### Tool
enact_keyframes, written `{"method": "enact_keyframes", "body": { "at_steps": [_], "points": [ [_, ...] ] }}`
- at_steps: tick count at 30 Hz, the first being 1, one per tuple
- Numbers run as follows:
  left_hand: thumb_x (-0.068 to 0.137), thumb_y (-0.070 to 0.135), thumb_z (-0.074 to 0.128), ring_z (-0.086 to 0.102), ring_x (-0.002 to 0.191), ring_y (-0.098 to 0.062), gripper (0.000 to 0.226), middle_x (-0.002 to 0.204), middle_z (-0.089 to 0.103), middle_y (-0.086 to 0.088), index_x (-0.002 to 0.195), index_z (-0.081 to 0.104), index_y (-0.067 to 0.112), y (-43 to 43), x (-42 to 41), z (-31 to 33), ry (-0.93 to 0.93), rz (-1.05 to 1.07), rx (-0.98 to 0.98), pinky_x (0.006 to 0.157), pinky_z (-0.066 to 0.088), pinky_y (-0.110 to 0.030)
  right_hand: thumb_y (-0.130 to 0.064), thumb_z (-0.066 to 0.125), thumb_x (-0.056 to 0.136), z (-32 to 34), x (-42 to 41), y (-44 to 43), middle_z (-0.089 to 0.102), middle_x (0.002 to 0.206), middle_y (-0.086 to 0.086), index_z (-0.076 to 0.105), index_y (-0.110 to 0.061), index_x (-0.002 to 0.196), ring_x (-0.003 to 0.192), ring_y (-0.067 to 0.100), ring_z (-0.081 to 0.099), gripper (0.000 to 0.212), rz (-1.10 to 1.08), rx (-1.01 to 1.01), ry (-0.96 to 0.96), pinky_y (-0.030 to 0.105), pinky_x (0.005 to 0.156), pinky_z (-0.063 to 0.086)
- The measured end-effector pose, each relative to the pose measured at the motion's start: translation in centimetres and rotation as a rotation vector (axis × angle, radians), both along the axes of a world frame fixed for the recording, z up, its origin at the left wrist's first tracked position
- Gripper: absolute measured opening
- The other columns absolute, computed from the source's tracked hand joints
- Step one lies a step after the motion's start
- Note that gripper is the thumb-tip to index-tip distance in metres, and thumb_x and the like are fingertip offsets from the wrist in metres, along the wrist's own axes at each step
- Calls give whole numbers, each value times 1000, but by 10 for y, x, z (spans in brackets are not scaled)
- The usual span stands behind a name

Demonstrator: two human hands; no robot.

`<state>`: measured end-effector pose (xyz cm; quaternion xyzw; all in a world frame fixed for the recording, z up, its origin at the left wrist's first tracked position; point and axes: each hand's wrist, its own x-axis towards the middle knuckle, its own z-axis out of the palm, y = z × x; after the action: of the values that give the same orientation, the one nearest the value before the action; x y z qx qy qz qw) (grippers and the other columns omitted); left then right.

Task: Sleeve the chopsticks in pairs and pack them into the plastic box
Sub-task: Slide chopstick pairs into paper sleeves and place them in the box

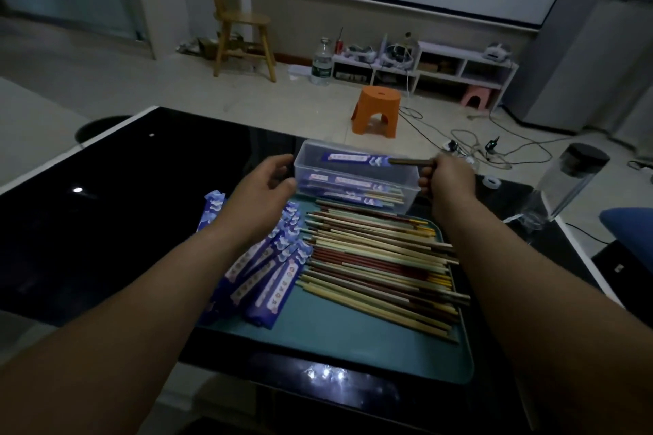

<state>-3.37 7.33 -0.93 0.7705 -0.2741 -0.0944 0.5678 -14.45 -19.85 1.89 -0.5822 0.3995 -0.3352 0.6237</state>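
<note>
Loose chopsticks point(381, 265) lie on our tray point(335, 339). Our right hand point(448, 180) pinches a sleeved pair point(353, 159) by its bare ends over the plastic box point(410, 199); left hand point(265, 187) relaxed, holding nothing, beside the box.

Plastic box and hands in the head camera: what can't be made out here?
Head view, the only one:
- Plastic box: how many sleeved pairs lie inside; they overlap behind the cloudy wall.
- Right hand: its fingers on the held pair, hidden by the hand's back.
- Left hand: whether it touches the box; dim, blurred.
- Empty sleeves: print too small and dim.
</note>
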Motion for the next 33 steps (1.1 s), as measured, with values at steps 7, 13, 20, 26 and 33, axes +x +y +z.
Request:
{"method": "enact_keyframes", "body": {
  "at_steps": [7,13,20,26,33],
  "points": [
    [104,28,56,57,117,-7,39,131,59,9,143,52,34,4,-1,-1,-12,11,35,97,44,-28,-25,49,108,1,59,-14,64,81,10,60,-6,106,67,20,61,23,224,30,294,30,58,52],
    [105,27,54,58,107,-1,39,124,57,12,143,51,32,3,-7,-3,-37,-29,66,84,44,-24,-19,48,107,-1,36,-20,67,105,21,24,-27,160,77,25,65,58,119,-204,350,33,55,51],
    [102,25,59,66,101,-12,35,124,64,4,137,57,27,-2,-25,-10,-113,-136,161,89,53,-32,-23,49,108,-3,-64,35,68,98,12,62,-11,118,78,22,64,20,332,-413,485,31,62,50],
    [94,24,63,63,100,-18,11,105,69,3,103,69,22,-4,-63,-31,-492,-460,593,78,43,-28,-23,68,96,-37,-135,85,68,81,-6,68,-26,84,79,18,66,13,583,-773,814,33,76,54],
    [92,37,60,58,106,-23,15,109,63,3,105,64,30,0,-77,-46,-801,-521,707,84,47,-38,-28,60,96,-63,-146,105,65,112,-4,69,-32,109,104,21,62,17,734,-994,994,33,83,51]
  ]
}}
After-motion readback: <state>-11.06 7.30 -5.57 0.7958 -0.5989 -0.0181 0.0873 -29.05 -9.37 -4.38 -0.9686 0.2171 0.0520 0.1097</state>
